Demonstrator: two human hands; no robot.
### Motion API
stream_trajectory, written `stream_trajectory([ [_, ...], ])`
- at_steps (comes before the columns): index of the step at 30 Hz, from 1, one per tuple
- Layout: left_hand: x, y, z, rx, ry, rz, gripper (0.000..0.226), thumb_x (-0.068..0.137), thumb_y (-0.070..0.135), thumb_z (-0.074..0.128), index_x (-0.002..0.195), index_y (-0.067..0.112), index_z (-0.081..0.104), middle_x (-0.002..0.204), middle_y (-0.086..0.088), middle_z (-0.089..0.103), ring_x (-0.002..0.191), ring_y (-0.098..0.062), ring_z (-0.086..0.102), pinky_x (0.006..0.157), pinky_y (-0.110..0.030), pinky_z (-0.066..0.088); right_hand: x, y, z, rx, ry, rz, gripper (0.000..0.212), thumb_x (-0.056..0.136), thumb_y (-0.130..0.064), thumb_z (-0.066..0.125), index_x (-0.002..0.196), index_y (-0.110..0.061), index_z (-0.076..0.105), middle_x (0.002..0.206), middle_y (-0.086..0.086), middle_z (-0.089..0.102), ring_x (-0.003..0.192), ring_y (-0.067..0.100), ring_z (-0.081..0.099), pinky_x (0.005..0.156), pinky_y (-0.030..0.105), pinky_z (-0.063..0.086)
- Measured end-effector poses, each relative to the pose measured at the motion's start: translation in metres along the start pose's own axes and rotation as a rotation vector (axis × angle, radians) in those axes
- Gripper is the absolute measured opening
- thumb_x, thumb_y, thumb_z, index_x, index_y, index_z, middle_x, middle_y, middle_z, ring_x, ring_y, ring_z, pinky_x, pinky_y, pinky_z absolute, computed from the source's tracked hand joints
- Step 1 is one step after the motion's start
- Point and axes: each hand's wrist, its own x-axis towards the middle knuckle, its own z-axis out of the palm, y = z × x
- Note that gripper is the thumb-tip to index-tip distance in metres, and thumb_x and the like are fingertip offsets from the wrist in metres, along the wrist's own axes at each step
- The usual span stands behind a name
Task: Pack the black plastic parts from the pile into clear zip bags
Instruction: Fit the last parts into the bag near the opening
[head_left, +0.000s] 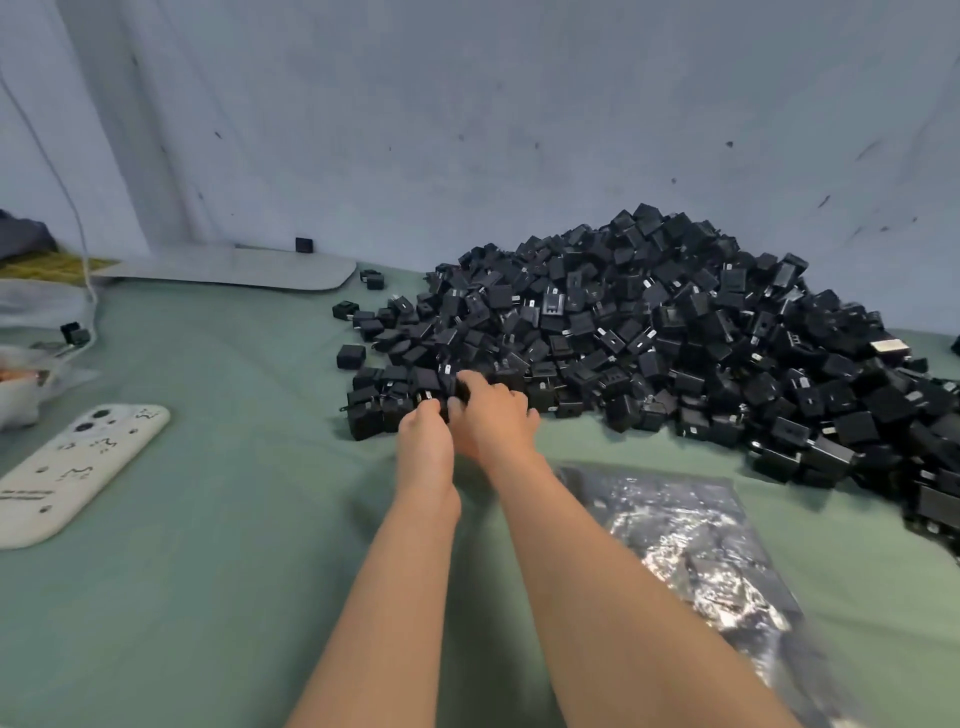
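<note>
Ok, we see L hand (423, 441) pinching black parts (430, 387) at pile (649, 338) edge. R hand (493, 415) curls round more; zip bags (691, 545) nearby.

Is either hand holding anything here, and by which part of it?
Both the left hand and right hand curl their fingers on black parts at the near edge of the pile. Which face of the parts they grip cannot be told.

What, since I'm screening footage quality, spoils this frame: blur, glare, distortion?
Head view: bright glare on the clear zip bags; slight blur on the left hand and right hand at the pile; wide-angle bending toward the edges; soft, even light, faint shadows.
</note>
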Motion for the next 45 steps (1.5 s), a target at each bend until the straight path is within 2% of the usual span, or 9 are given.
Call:
stream_trajectory([
  [4,-0.007,-0.001,-0.002,0.05,0.008,-0.004,0.035,0.097,0.024,0.041,0.129,0.011,0.048,0.117,-0.004,0.054,0.113,-0.022,0.051,0.1,-0.039,0.039,-0.01,0.003,-0.022,0.319,0.149,0.0,0.021,0.097,-0.029,0.042,0.117,-0.024,0.049,0.111,0.006,0.062,0.108,0.03,0.052,0.093,0.04,0.04],
  [9,-0.039,0.011,-0.012,0.115,-0.145,-0.029,0.039,0.1,0.047,0.033,0.104,0.015,0.056,0.063,-0.001,0.068,0.048,-0.009,0.058,0.049,-0.019,0.048,-0.056,0.013,-0.076,0.389,-0.033,-0.178,0.009,0.092,-0.019,0.05,0.092,-0.028,0.05,0.074,-0.011,0.052,0.067,0.01,0.049,0.058,0.022,0.035],
  [12,-0.068,0.018,-0.017,0.222,-0.219,-0.032,0.052,0.095,0.059,0.034,0.097,0.013,0.057,0.051,-0.003,0.066,0.035,-0.007,0.053,0.039,-0.015,0.044,-0.103,0.024,-0.102,0.269,-0.043,-0.3,0.013,0.091,-0.016,0.052,0.088,-0.029,0.049,0.074,-0.011,0.055,0.059,0.005,0.048,0.049,0.014,0.036],
  [17,-0.127,0.016,-0.025,0.363,-0.469,0.103,0.024,0.096,0.035,0.048,0.087,0.019,0.063,0.065,0.002,0.068,0.051,-0.006,0.062,0.05,-0.019,0.05,-0.186,0.06,-0.121,0.355,-0.05,-0.308,0.015,0.089,-0.012,0.057,0.081,-0.025,0.056,0.095,-0.008,0.067,0.09,0.021,0.064,0.08,0.036,0.052],
  [23,-0.184,-0.003,-0.035,0.483,-0.798,0.247,0.017,0.093,0.022,0.053,0.098,0.012,0.066,0.082,-0.003,0.069,0.076,-0.016,0.067,0.079,-0.032,0.058,-0.272,0.108,-0.134,0.639,-0.108,-0.286,0.02,0.093,-0.014,0.058,0.097,-0.029,0.071,0.107,-0.011,0.07,0.106,0.008,0.063,0.093,0.028,0.05],
  [29,-0.214,-0.033,-0.046,0.816,-0.706,0.542,0.027,0.085,0.051,0.059,0.105,0.032,0.06,0.09,0.011,0.067,0.081,-0.003,0.064,0.078,-0.024,0.053,-0.329,0.132,-0.122,0.588,0.12,-0.161,0.029,0.092,-0.017,0.059,0.093,-0.042,0.073,0.106,-0.006,0.06,0.087,0.005,0.06,0.077,0.025,0.049],
  [33,-0.227,-0.046,-0.064,1.196,-0.881,0.79,0.039,0.076,0.06,0.062,0.105,0.035,0.054,0.098,0.018,0.048,0.097,-0.001,0.049,0.09,-0.022,0.043,-0.365,0.145,-0.118,0.394,0.127,-0.087,0.028,0.086,-0.019,0.066,0.087,-0.047,0.072,0.102,-0.009,0.06,0.097,0.003,0.059,0.09,0.021,0.044],
  [38,-0.235,-0.042,-0.061,1.464,-0.885,0.919,0.021,0.089,0.036,0.056,0.108,0.027,0.054,0.106,0.007,0.047,0.104,-0.014,0.044,0.092,-0.028,0.037,-0.389,0.14,-0.127,0.236,-0.064,-0.048,0.027,0.086,-0.031,0.066,0.077,-0.056,0.068,0.103,-0.012,0.057,0.101,-0.002,0.054,0.091,0.011,0.039],
  [45,-0.245,-0.026,-0.054,1.345,-0.84,0.986,0.005,0.09,0.024,0.053,0.093,0.024,0.056,0.089,0.006,0.051,0.089,-0.016,0.053,0.08,-0.032,0.044,-0.368,0.122,-0.096,-0.086,-0.025,-0.121,0.034,0.096,-0.038,0.046,0.125,-0.056,0.044,0.127,-0.014,0.037,0.125,0.005,0.033,0.1,0.003,0.015],
])
